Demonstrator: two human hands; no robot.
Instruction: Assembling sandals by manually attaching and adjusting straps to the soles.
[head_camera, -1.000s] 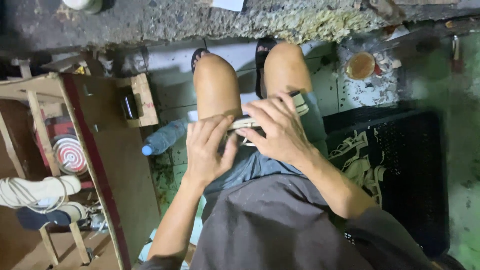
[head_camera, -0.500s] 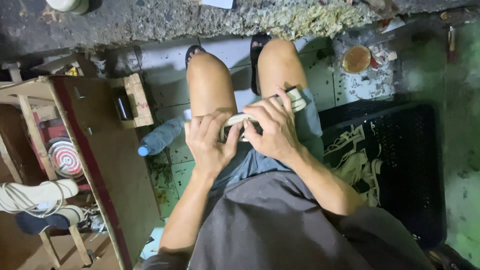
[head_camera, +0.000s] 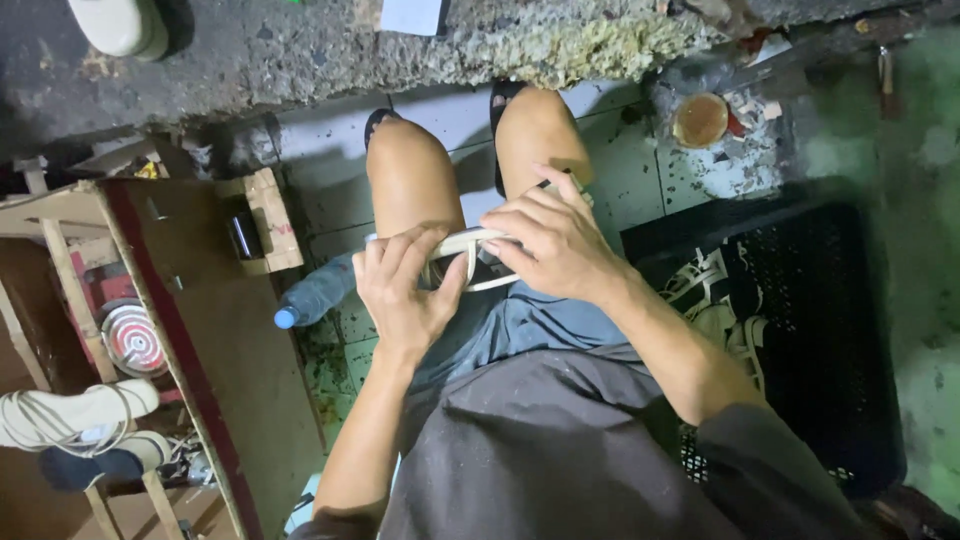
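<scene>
Cream straps of the sandal lie across our lap, pinched by the left hand and clasped by the right hand; we should brace it against the thigh.

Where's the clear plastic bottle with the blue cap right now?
Head view: the clear plastic bottle with the blue cap lies on its side on the tiled floor, left of the person's left hand, between the left thigh and the small wooden box.

Plastic water bottle, clear, blue cap: lying on tiled floor, beside left knee. White paper sheet: top edge.
</scene>
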